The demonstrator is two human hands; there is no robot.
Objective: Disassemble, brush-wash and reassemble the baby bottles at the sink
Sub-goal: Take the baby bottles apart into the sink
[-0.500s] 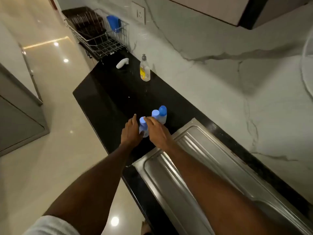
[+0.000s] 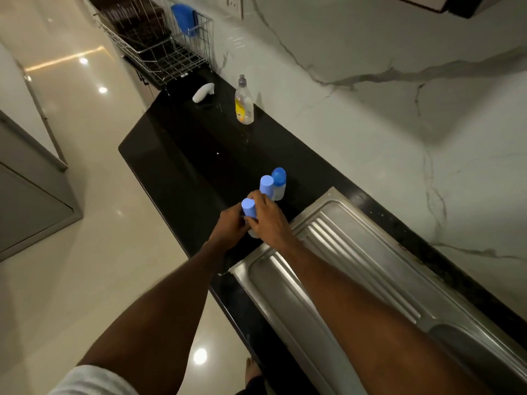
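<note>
Three baby bottles with blue caps stand on the black counter (image 2: 182,155) just left of the steel sink drainboard (image 2: 356,252). The nearest bottle (image 2: 248,208) is held by both hands: my left hand (image 2: 229,223) grips its body from the left, and my right hand (image 2: 266,215) wraps round it from the right, just below the cap. Its clear body is mostly hidden by the fingers. The second bottle (image 2: 266,185) and third bottle (image 2: 279,181) stand right behind it, untouched.
A dish soap bottle (image 2: 244,102) and a white brush handle (image 2: 203,92) sit farther back on the counter. A wire dish rack (image 2: 159,52) with a blue item stands at the far end. The sink basin (image 2: 467,346) lies at the lower right. The marble wall runs along the right.
Both hands have closed round the nearest bottle; before, they were just reaching it with fingers loose. The other two bottles have not moved.
</note>
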